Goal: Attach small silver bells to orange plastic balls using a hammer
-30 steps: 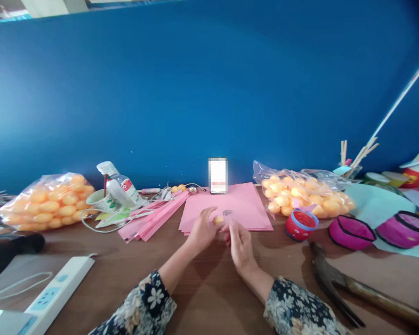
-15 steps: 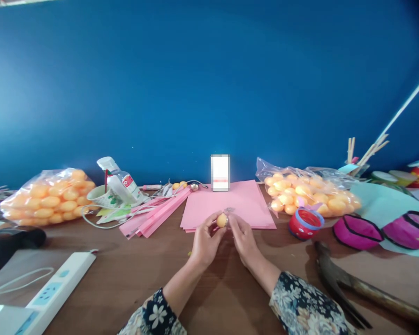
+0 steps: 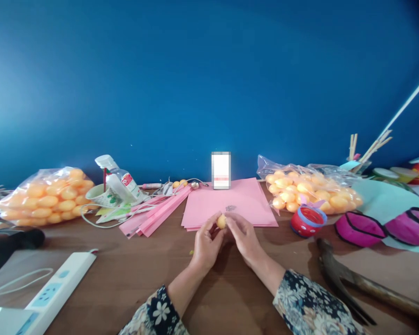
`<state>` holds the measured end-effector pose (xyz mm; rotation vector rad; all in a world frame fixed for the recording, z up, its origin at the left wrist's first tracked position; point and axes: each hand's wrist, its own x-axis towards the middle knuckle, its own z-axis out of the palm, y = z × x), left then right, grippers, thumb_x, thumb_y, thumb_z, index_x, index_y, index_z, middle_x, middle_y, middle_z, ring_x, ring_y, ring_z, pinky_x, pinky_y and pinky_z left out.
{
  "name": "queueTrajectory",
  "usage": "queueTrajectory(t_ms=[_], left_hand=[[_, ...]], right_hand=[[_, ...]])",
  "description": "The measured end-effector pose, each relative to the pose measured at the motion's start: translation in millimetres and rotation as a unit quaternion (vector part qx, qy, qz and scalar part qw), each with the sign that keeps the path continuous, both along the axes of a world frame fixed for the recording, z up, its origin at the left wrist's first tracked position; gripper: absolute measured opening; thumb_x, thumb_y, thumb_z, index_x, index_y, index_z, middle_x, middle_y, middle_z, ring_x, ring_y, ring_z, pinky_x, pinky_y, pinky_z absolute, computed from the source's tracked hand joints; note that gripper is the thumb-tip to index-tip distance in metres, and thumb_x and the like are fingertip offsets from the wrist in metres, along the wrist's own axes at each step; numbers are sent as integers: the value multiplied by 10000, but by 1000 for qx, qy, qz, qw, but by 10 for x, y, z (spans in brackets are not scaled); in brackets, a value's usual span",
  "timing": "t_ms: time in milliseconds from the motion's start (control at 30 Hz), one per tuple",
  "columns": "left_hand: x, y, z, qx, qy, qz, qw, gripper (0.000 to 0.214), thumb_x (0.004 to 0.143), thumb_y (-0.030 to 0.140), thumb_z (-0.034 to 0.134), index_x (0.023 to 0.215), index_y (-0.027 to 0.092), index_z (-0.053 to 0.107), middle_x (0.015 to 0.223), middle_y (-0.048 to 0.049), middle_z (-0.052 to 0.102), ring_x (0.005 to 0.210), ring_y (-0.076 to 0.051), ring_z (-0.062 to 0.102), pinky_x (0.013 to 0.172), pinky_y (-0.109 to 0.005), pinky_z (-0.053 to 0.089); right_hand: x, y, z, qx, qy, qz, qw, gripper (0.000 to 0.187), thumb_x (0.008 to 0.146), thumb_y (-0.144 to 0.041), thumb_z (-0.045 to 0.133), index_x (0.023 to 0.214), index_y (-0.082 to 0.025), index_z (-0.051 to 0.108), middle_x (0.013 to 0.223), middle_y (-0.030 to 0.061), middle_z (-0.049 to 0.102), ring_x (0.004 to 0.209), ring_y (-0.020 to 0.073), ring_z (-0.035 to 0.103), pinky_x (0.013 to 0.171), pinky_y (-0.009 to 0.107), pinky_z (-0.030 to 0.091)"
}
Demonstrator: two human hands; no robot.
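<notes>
In the middle of the table, my left hand (image 3: 207, 244) pinches a small orange-yellow ball (image 3: 221, 221) between thumb and fingertips. My right hand (image 3: 245, 236) meets it from the right, its closed fingertips against the ball's side. Anything tiny between those right fingertips is hidden. Both hands are just in front of a stack of pink paper sheets (image 3: 209, 200), which carries a dark mark (image 3: 230, 208) near its front edge.
Bags of orange balls lie left (image 3: 42, 202) and right (image 3: 296, 188). Pink strips (image 3: 155, 211), a bottle (image 3: 125, 184) and a power strip (image 3: 52, 291) are on the left. A red cup (image 3: 307, 221), magenta fabric pieces (image 3: 361, 229) and a wooden-handled tool (image 3: 366, 286) lie right.
My right fingertips have closed in further over the ball's right side, and the ball is turned slightly. The view has shifted a little. Everything else on the table stays put.
</notes>
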<state>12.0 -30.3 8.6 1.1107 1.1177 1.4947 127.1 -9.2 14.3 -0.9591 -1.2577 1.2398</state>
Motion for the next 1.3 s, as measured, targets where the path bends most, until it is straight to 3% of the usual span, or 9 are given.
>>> queueTrajectory(t_ms=[167,733,933,1067,1300], left_hand=[[-16,-15,86,-39,-84,10,996,538,682,282,696,1191,200,542,1206,-98,600,1105,-236,557,955,-365,431],[-47,13,97,-52,-55,-3,997,502,666,299,706,1132,165,580,1146,-111,635,1064,-254,582,938,-394,435],[-63,15,75,-72,-56,5,996,431,691,347,679,1072,157,609,1065,-103,666,966,-227,623,893,-384,468],[-71,18,66,-72,-66,-10,995,546,669,337,703,1175,199,549,1033,-79,667,926,-195,630,855,-352,492],[-65,26,72,-73,-39,-36,996,490,693,340,678,1144,175,582,1031,-85,671,920,-192,626,880,-349,478]], right_hand=[[-3,-22,35,32,2,-2,999,315,779,-374,594,1034,-196,647,1081,74,665,1020,233,604,887,367,487],[-1,-3,37,9,29,13,999,308,766,-361,619,1026,-197,645,1077,67,669,1029,233,601,927,386,461],[17,-11,81,19,-8,2,1000,311,774,-377,602,1024,-197,643,1085,63,662,1057,228,584,919,360,468],[7,-18,47,15,6,-10,1000,326,778,-378,596,1049,-197,603,1097,69,645,1044,218,587,890,351,486],[64,65,78,38,-63,14,997,261,797,-389,565,928,-175,635,930,62,688,908,207,627,796,316,498]])
